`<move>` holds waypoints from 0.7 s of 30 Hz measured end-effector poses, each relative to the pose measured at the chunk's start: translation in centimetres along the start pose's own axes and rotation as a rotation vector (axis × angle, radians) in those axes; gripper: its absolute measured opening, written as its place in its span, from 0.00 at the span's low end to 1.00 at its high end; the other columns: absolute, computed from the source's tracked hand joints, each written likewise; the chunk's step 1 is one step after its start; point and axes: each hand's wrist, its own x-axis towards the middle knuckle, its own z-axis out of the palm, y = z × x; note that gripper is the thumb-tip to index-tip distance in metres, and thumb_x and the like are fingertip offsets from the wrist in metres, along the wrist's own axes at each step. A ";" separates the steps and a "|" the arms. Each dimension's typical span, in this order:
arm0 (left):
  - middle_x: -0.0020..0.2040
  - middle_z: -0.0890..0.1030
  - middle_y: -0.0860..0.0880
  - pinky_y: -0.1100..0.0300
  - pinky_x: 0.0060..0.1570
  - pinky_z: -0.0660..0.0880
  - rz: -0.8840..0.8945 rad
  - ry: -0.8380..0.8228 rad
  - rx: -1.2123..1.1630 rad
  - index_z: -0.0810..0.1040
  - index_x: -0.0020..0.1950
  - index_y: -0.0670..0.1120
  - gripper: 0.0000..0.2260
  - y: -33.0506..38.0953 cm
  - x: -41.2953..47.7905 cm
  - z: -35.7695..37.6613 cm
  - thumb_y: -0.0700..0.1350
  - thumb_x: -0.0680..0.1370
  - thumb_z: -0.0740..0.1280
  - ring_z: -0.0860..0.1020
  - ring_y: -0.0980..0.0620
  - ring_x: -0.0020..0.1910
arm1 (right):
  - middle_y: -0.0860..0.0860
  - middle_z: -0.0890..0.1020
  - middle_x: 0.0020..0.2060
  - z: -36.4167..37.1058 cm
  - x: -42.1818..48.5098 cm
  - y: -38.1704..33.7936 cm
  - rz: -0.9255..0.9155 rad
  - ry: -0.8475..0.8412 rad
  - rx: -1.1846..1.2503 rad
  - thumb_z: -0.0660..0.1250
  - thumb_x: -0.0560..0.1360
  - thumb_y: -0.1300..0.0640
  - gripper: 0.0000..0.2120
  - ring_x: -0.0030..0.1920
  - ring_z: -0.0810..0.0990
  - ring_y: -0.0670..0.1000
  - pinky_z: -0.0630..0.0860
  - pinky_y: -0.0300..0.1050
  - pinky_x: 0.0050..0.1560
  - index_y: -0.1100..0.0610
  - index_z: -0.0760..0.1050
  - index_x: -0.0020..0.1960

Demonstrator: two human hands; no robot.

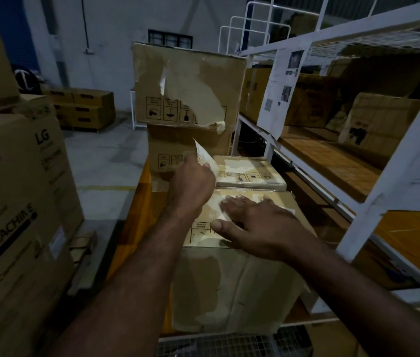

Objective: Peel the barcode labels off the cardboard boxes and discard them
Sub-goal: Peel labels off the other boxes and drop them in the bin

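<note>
Left hand has the label. It is pinched between thumb and curled fingers, and the white strip stands up and away from the knuckles with its free end curling over the top. Right hand holds nothing: it lies flat with the fingers spread, pressing down on the top of the box just beside the left wrist.

Here is the line that matters. The label's long axis runs up and forward from the left fingers, away from the body, and its lower end drops towards the pale patch under the right fingertips. Whether that end is stuck to the cardboard or already free, I cannot tell, because the left hand covers the join. The left hand is clearly the nearer one and the one pulling, while the right does the bracing.

My read is that a pull up and back along that axis, with the right palm pinning the box, should finish the peel. No bin shows anywhere round the hands.

Past the left hand a torn box tops a stack, and off the right hand stands a white rack.
</note>
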 end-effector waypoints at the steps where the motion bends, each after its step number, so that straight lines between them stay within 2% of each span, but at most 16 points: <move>1: 0.60 0.78 0.45 0.55 0.43 0.67 -0.001 -0.003 0.010 0.69 0.69 0.46 0.17 0.1 0.0 -0.1 0.50 0.82 0.59 0.72 0.49 0.48 | 0.48 0.55 0.80 0.3 1.1 0.0 0.002 -0.003 0.007 0.37 0.70 0.23 0.47 0.79 0.53 0.48 0.50 0.60 0.77 0.49 0.53 0.80; 5: 0.63 0.77 0.43 0.55 0.46 0.65 -0.012 -0.012 0.022 0.69 0.71 0.45 0.18 0.0 0.1 -0.8 0.49 0.82 0.59 0.76 0.42 0.59 | 0.51 0.54 0.80 1.0 3.9 -0.9 -0.040 0.067 0.049 0.44 0.72 0.23 0.47 0.79 0.50 0.51 0.46 0.59 0.77 0.53 0.52 0.80; 9: 0.63 0.78 0.43 0.55 0.45 0.66 -0.029 0.015 0.020 0.70 0.69 0.44 0.17 -0.6 0.1 -1.4 0.50 0.82 0.59 0.76 0.42 0.59 | 0.53 0.58 0.79 1.1 1.7 -2.0 -0.109 0.068 0.036 0.43 0.69 0.21 0.50 0.78 0.55 0.51 0.50 0.55 0.78 0.54 0.58 0.78; 11: 0.62 0.78 0.42 0.55 0.44 0.66 -0.032 0.022 0.021 0.70 0.68 0.44 0.16 -0.5 0.2 -1.1 0.49 0.82 0.59 0.76 0.43 0.59 | 0.51 0.55 0.80 1.1 -0.9 -2.4 -0.100 0.051 0.017 0.42 0.66 0.19 0.53 0.79 0.52 0.49 0.48 0.51 0.77 0.53 0.55 0.79; 14: 0.63 0.77 0.42 0.56 0.44 0.67 -0.014 0.005 0.042 0.68 0.70 0.45 0.17 0.0 -0.2 -0.5 0.49 0.82 0.60 0.76 0.42 0.59 | 0.48 0.50 0.80 1.0 -4.0 -2.1 -0.040 -0.001 -0.028 0.42 0.67 0.21 0.51 0.79 0.48 0.46 0.44 0.47 0.76 0.50 0.48 0.81; 17: 0.62 0.77 0.42 0.56 0.42 0.67 -0.001 0.003 0.025 0.68 0.70 0.45 0.18 0.1 -0.3 -0.4 0.49 0.82 0.60 0.76 0.42 0.58 | 0.44 0.53 0.79 0.5 -4.5 -1.6 -0.010 0.010 -0.055 0.36 0.67 0.22 0.49 0.78 0.51 0.44 0.49 0.54 0.77 0.47 0.51 0.80; 19: 0.60 0.77 0.44 0.55 0.43 0.73 -0.012 -0.013 -0.023 0.69 0.69 0.46 0.17 -0.1 -0.2 -0.4 0.50 0.82 0.60 0.78 0.44 0.56 | 0.44 0.54 0.79 0.4 -3.4 -1.6 0.011 0.010 -0.047 0.32 0.65 0.23 0.50 0.78 0.52 0.45 0.51 0.59 0.77 0.47 0.52 0.80; 21: 0.59 0.78 0.45 0.52 0.47 0.78 -0.015 -0.017 -0.061 0.70 0.68 0.47 0.17 -0.1 -0.3 -0.5 0.51 0.81 0.60 0.79 0.44 0.54 | 0.46 0.52 0.80 0.5 -1.4 -1.5 0.017 -0.008 -0.028 0.32 0.65 0.23 0.50 0.79 0.50 0.47 0.50 0.63 0.76 0.48 0.51 0.80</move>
